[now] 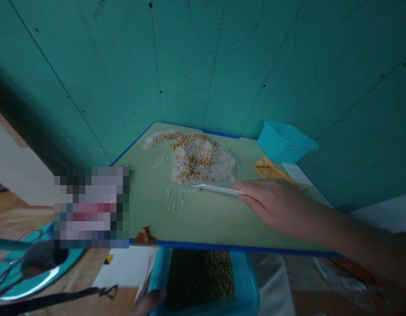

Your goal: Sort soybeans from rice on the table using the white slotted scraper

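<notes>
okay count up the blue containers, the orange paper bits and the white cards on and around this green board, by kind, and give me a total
Blue containers: 2, a paper box on the board, a bin of beans below, touched by the left hand
Orange paper pieces: 2
White cards: 2, strip at the right hand, card
Total: 6

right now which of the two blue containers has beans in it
The blue tub below the board's near edge, held by the left hand, is full of beans. The blue box at the far right corner shows none.

Green blue-edged board (203, 219) carries grain pile (196, 160), teal tub (285, 141), orange wrapper (270, 169), white card (296, 173).
</notes>
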Tool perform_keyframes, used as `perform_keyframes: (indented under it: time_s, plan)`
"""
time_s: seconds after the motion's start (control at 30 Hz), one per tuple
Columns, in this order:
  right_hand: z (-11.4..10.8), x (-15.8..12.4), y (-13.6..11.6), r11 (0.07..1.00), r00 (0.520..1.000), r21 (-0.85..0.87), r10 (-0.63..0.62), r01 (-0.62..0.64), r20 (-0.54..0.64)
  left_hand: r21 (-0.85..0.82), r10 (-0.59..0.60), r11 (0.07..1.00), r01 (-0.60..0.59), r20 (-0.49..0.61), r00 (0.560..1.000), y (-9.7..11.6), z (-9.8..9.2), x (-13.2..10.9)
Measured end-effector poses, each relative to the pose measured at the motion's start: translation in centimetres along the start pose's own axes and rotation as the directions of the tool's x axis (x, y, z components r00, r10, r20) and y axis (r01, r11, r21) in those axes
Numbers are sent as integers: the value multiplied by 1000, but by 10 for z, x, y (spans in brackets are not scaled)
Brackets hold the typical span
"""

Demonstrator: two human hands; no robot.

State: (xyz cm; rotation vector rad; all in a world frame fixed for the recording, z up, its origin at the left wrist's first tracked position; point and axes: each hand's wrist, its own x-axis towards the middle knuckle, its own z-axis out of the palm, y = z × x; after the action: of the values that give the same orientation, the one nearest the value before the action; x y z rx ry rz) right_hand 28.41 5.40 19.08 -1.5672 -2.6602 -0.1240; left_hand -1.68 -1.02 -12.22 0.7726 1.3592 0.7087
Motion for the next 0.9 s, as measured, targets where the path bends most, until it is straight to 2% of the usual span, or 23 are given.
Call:
perform_keyframes:
  time_s: [0.17,0.43,0.6,0.73,0.9]
  plan:
    - [1,-6,-1,1000,1000,10,-13,13,5,-42,42,998,-43,-18,999,-7,1,-5]
    - [2,-20,-5,999,1000,46,-19,19,8,-139,32,990,-38,-39,999,-10,0,17]
    - [6,-33,-6,997,998,60,-55,56,-14,-190,33,981,-37,-22,999,3,1,4]
    - [1,-44,-14,987,989,61,-148,147,0,-298,68,952,-76,-39,997,20,14,-17]
    - [-7,-55,-28,970,971,74,-225,231,-82,-461,-25,887,35,28,999,52,35,-40]
